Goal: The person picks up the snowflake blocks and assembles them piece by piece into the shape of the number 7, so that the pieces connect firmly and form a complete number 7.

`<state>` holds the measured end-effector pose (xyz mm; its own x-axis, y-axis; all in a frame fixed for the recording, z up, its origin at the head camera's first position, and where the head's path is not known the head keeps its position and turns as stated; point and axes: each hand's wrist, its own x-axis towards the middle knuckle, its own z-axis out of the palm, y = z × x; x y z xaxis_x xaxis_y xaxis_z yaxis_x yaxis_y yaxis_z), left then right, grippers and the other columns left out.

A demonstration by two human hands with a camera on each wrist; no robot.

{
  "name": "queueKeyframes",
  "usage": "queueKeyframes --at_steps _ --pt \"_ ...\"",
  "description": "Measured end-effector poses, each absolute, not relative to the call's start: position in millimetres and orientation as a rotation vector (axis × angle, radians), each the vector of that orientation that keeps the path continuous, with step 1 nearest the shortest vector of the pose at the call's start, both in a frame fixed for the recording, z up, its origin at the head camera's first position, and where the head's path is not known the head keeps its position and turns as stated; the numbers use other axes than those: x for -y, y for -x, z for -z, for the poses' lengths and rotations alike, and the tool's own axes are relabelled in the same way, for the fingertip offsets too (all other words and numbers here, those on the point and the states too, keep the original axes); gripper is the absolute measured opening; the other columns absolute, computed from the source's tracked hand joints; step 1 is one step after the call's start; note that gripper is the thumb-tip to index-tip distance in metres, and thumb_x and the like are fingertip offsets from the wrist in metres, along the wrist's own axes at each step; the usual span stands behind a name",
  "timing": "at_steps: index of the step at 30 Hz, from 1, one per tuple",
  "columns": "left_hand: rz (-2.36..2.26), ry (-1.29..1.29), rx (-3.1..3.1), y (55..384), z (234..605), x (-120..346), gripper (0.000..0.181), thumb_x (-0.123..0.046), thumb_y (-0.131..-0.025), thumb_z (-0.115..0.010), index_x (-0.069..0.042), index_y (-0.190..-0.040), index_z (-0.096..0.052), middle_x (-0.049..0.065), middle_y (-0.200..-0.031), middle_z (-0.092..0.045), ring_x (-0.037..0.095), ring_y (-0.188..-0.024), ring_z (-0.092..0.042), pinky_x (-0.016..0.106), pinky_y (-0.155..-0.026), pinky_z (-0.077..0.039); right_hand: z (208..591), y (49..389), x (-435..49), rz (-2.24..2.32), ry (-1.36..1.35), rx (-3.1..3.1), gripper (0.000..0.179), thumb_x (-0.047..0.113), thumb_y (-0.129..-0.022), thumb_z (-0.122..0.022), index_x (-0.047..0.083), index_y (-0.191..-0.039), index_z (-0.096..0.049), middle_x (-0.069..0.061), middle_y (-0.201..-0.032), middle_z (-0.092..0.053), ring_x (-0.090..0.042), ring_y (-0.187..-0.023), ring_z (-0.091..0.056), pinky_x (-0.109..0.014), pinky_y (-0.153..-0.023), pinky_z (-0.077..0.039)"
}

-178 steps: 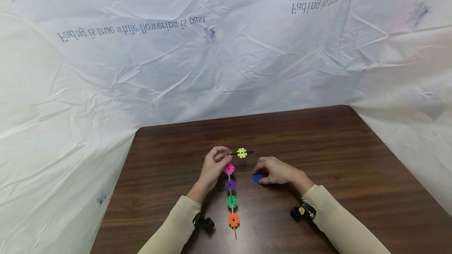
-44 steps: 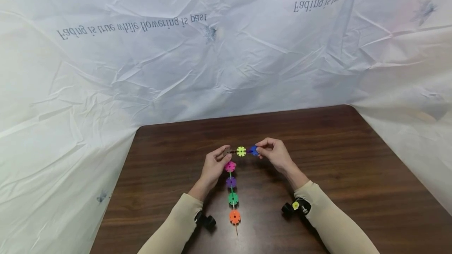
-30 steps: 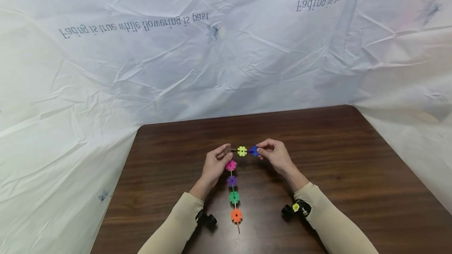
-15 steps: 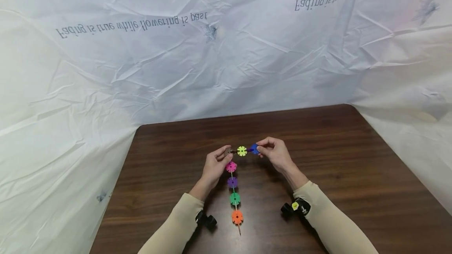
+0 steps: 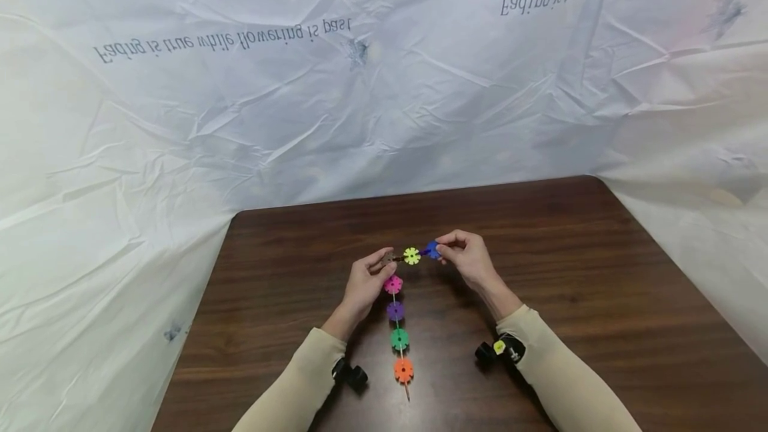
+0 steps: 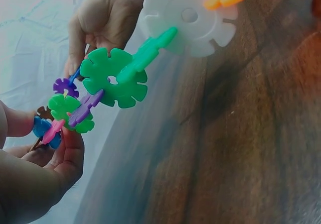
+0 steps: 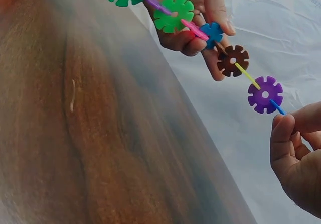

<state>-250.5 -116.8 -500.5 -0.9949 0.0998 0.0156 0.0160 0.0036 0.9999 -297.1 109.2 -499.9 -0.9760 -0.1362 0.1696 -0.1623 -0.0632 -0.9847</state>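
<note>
A chain of colourful interlocking snowflake discs bends at a corner above the table. At that corner my left hand (image 5: 360,285) pinches a small blue disc (image 7: 213,32) beside a brown disc (image 7: 233,61). From there the long arm, with a pink disc (image 5: 393,285), a green disc (image 6: 108,78) and an orange disc (image 5: 404,371) at its near end, runs toward my body. The short arm goes right through a yellow disc (image 5: 411,256) and a purple disc (image 7: 265,91). At its end my right hand (image 5: 473,264) pinches a blue disc (image 5: 432,250), slotted into the purple one.
Under the chain lies a dark wood-grain table (image 5: 576,272) with rounded far corners. A pale printed sheet (image 5: 384,105) hangs behind and at both sides. Black camera mounts (image 5: 350,376) are strapped at the wrists.
Earlier the right hand held the blue disc apart, nearer my body; now that disc sits at the short arm's end. Lately the right hand has moved slightly farther away, tilting that end.
</note>
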Motion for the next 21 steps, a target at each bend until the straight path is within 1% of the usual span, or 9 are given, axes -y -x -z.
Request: queueKeyframes --at_steps 3,7,10,14,18,21 --pt "-2.199 -0.118 -2.171 253.7 508.0 116.6 0.044 -0.002 -0.094 -0.061 0.003 -0.136 -0.053 0.025 -0.130 -0.058 0.034 -0.117 -0.058 0.019 -0.080 -0.051 497.5 296.5 -109.1 -2.243 -0.342 2.156 0.017 -0.012 -0.088 -0.062 -0.022 -0.102 -0.060 -0.024 -0.092 -0.065 -0.010 -0.063 -0.064 -0.022 -0.059 -0.054" --pt "-2.205 -0.125 -2.168 254.0 510.6 116.8 0.045 -0.004 -0.094 -0.061 0.002 -0.138 -0.052 0.024 -0.133 -0.057 0.038 -0.118 -0.057 0.019 -0.080 -0.051 495.8 294.5 -109.7 -2.225 -0.334 2.191 0.017 -0.012 -0.087 -0.063 -0.021 -0.102 -0.062 -0.030 -0.096 -0.063 -0.014 -0.064 -0.064 -0.025 -0.060 -0.055" --pt "-2.210 -0.130 -2.160 253.9 510.4 117.7 0.044 -0.005 -0.095 -0.061 -0.001 -0.138 -0.053 0.023 -0.138 -0.053 0.038 -0.120 -0.057 0.019 -0.081 -0.051 495.1 293.4 -110.3 -2.208 -0.316 2.224 0.016 -0.011 -0.087 -0.063 -0.019 -0.101 -0.063 -0.029 -0.097 -0.063 -0.018 -0.065 -0.065 -0.027 -0.060 -0.055" --pt "-2.208 -0.147 -2.165 253.4 510.7 118.5 0.043 -0.005 -0.095 -0.061 -0.003 -0.138 -0.054 0.024 -0.141 -0.050 0.038 -0.120 -0.057 0.020 -0.080 -0.052 495.5 292.6 -110.4 -2.203 -0.296 2.240 0.015 -0.010 -0.088 -0.063 -0.017 -0.100 -0.064 -0.024 -0.095 -0.065 -0.017 -0.065 -0.065 -0.028 -0.060 -0.056" --pt "-2.225 -0.164 -2.159 253.7 512.2 117.2 0.045 -0.004 -0.095 -0.060 0.002 -0.139 -0.051 0.025 -0.140 -0.050 0.039 -0.120 -0.056 0.019 -0.080 -0.051 495.9 292.5 -110.8 -2.217 -0.313 2.223 0.016 -0.009 -0.088 -0.063 -0.018 -0.102 -0.063 -0.022 -0.094 -0.065 -0.015 -0.065 -0.065 -0.027 -0.060 -0.055" --pt "-2.235 -0.188 -2.129 254.4 513.6 114.5 0.047 -0.003 -0.095 -0.060 0.004 -0.140 -0.048 0.025 -0.142 -0.048 0.039 -0.122 -0.055 0.018 -0.082 -0.050 496.3 292.2 -112.7 -2.231 -0.295 2.197 0.016 -0.010 -0.088 -0.062 -0.019 -0.101 -0.062 -0.021 -0.093 -0.065 -0.015 -0.065 -0.064 -0.025 -0.059 -0.055"
